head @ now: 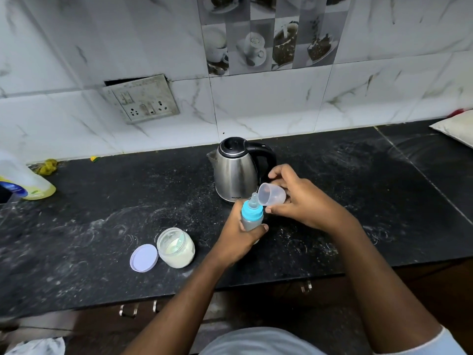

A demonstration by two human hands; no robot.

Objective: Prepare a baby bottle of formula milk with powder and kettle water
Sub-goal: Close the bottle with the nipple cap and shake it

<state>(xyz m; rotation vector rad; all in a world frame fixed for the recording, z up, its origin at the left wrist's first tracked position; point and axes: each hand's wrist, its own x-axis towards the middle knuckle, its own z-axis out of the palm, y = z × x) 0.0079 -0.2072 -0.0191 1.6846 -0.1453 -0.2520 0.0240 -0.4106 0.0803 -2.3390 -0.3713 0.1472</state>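
1. The left hand [239, 238] is wrapped round the lower body of a small grey baby bottle with a bright blue screw collar and a clear teat [252, 216]. It holds the bottle upright, near the middle of the dark speckled stone table [102, 213].
2. The right hand [304, 201] pinches a clear plastic dome cap [272, 194] between thumb and fingers. The cap is tilted with its open mouth facing left, and its rim is right beside the teat. Whether the two touch cannot be told.
3. A stainless steel electric kettle with a black lid and handle [236, 172] stands just beyond the bottle with its lid shut, its spout to the left and its handle to the right.
4. Left of the bottle and slightly nearer sits an open glass jar of pale powder [176, 248]. Its round lilac lid [143, 258] lies flat on the table against the jar's left side.
5. At the far left edge stands a plastic bottle of yellow liquid [25, 183], with a crumpled yellow cloth [47, 167] beyond it at the wall.
6. A grimy switch and socket panel [142, 101] is set in the marbled white wall tiles.
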